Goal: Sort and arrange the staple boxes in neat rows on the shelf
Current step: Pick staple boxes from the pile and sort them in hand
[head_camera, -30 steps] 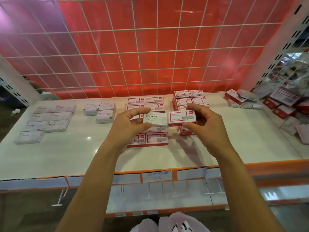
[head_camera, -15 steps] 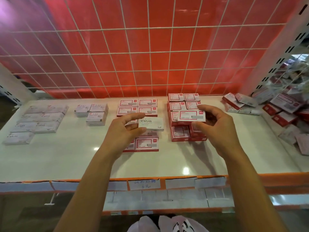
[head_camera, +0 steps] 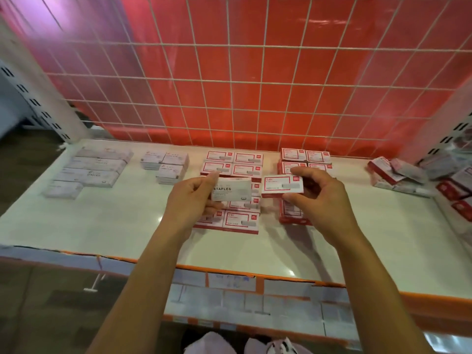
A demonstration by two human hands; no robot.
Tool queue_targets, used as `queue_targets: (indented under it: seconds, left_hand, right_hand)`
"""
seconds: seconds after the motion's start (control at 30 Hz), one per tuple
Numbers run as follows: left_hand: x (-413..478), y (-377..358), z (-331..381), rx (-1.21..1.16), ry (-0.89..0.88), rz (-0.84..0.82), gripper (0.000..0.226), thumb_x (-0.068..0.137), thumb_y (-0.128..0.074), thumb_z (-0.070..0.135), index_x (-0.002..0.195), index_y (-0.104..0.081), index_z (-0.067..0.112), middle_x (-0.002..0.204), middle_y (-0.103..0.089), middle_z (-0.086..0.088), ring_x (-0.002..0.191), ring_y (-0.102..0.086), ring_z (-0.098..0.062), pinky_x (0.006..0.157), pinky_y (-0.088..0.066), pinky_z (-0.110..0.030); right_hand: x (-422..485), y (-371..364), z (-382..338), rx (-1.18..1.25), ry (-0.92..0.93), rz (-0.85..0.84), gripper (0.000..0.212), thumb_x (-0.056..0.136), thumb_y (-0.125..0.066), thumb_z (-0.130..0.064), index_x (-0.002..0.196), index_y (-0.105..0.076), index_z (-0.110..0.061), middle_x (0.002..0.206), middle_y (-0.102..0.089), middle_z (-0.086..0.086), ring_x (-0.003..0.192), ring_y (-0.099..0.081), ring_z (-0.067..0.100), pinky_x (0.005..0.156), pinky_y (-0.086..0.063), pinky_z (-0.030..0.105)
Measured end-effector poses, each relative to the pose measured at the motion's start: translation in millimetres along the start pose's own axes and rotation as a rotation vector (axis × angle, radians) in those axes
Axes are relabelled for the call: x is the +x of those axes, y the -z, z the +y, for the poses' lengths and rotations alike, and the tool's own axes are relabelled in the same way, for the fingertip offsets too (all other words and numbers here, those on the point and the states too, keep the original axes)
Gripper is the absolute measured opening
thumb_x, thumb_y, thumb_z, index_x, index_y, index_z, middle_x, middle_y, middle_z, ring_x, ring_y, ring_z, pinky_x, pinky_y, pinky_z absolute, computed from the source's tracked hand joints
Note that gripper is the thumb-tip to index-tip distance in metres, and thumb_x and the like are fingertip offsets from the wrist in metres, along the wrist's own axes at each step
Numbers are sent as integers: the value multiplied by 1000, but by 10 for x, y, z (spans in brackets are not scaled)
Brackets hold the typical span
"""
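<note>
Fingers and thumb of the left hand are clamped on a white box printed STAPLES, held flat in the air above the middle rows. Just to its right, the right hand pinches a red-and-white staple box, thumb under the near edge and fingers curled over the far one. The two held boxes sit side by side, close but apart, both off the shelf.

On the shelf, at the far left, long pale grey boxes lie in a stepped block, one shorter box at its near corner. Next come small white boxes in three low stacks, touching one another. In the middle, red-bordered boxes lie flat in two columns running from the back toward the front, partly hidden by the left hand and its box. Beside them, apart, stands a taller red stack, also two columns wide, its near part behind the right hand. At the far right, a loose heap of boxes lies tilted and overlapping.

Behind everything, a white wire grid fronts a red panel. Paper price labels line the shelf's orange front edge.
</note>
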State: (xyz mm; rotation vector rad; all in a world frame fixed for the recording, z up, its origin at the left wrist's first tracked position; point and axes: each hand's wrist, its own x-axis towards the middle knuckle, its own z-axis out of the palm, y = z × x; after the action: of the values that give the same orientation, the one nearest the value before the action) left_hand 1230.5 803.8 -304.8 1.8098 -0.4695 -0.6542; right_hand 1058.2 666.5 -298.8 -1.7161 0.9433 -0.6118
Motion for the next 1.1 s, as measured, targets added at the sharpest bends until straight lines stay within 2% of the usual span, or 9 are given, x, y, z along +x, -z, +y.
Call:
queue_targets:
  seconds: [0.1,0.27,0.33,0.47,0.53,0.6,0.67,0.9,1.1]
  left_hand:
    - [41,77,-2,5,3,11,31,94,-51,43,89,-70,19,79,-74,0,58,-69,-14,61,-60,-31]
    - [136,295,-41,18,12,-18,35,93,-54,41,86,-71,12,71,-73,-2,57,-68,-16,64,-59,-36]
    - [184,407,-59,49,10,-11,36,93,-53,42,84,-72,12,69,-72,0,56,-67,-12,62,-58,-31]
    - [243,592,-131,79,13,-15,39,93,-53,45,81,-72,13,68,-72,-1,57,-66,-12,58,-55,-24]
    - [267,669,-163,84,17,-8,38,93,-53,44,80,-71,14,65,-71,-1,53,-63,-9,55,-54,-24]
    - [305,733,-187,116,23,6,37,93,-52,45,83,-71,15,66,-70,-2,52,-62,-8,53,-51,-23]
    - [340,777,-205,161,25,4,37,93,-51,47,86,-71,17,65,-70,1,52,-62,-7,52,-49,-22]
    - [419,811,-180,177,35,-21,38,94,-50,47,87,-70,15,66,-70,-2,53,-61,-9,55,-50,-22]
    - [495,810,-164,137,52,-43,39,92,-53,48,85,-71,14,63,-69,-3,58,-64,-15,70,-59,-39]
  right_hand:
    - [16,-96,-22,-18,1,13,48,76,-75,-4,112,-58,-31,120,-64,-2,109,-61,13,92,-53,34]
    - [-30,-346,-59,-22,-57,51,53,76,-74,-3,123,-57,-22,123,-61,-3,111,-60,12,92,-52,32]
    - [-54,-447,-85,-48,-60,65,53,77,-74,-3,124,-56,-21,123,-60,-4,107,-59,9,89,-50,24]
    - [-56,-614,-117,-170,-48,125,54,77,-75,-6,125,-56,-19,117,-51,-8,100,-53,5,71,-42,4]
    - [-46,-681,-125,-228,-53,151,54,77,-75,-8,127,-56,-19,122,-49,-5,107,-53,10,82,-44,12]
    - [-25,-740,-125,-286,-55,169,55,78,-75,-10,128,-55,-18,129,-49,0,114,-53,16,93,-46,25]
    - [6,-795,-113,-339,-43,173,55,79,-74,-12,129,-55,-18,130,-49,2,117,-52,19,96,-46,32]
    - [114,-929,-89,-393,-33,157,53,82,-72,-15,131,-53,-18,127,-50,4,119,-50,23,100,-43,36]
    - [136,-961,-114,-412,-33,164,48,85,-69,-19,129,-53,-18,129,-55,4,117,-53,24,99,-45,40]
